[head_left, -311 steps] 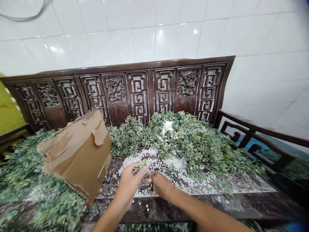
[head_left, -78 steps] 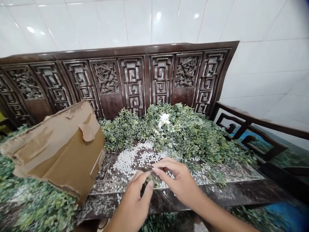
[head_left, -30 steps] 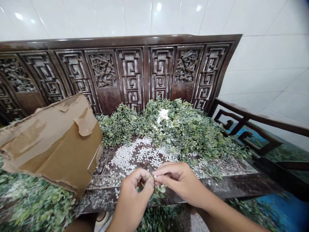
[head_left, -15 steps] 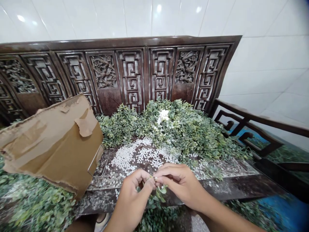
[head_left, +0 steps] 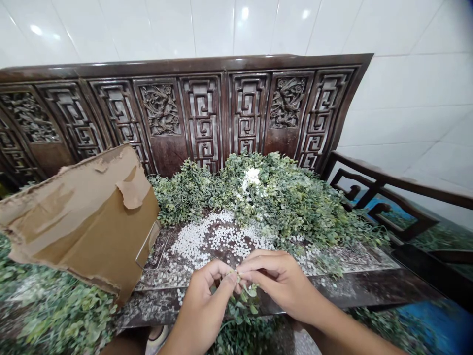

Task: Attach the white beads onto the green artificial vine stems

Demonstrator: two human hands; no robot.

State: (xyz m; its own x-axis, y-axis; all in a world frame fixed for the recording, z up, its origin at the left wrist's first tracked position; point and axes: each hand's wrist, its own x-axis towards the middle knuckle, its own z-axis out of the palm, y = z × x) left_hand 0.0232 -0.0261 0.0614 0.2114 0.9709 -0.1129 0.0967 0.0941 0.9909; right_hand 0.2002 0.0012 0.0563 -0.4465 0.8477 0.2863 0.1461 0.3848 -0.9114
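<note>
My left hand (head_left: pixel 211 300) and my right hand (head_left: pixel 277 277) meet fingertip to fingertip over the front edge of the wooden bench (head_left: pixel 354 291). Between them is a sprig of artificial leaves (head_left: pixel 248 296), pinched by the thumb and forefinger of each hand. Its green leaves hang below the fingers. Whatever small part lies right at the fingertips is hidden. Just beyond my hands, many small white discs (head_left: pixel 192 241) are scattered over the bench seat. Behind the discs rises a big heap of green artificial foliage (head_left: pixel 295 197), with a white clump (head_left: pixel 251 178) on it.
A torn cardboard box (head_left: pixel 111 236) stands at the left on the seat, a thin metal wire (head_left: pixel 146 244) at its edge. More foliage (head_left: pixel 70 315) lies at the lower left and below the bench. The carved backrest (head_left: pixel 162 148) and right armrest (head_left: pixel 384 197) bound the seat.
The fingertips have stayed pinched together, with only a slight shift of the fingers. The sprig's leaves have turned a little. The whole view has moved very slightly.
</note>
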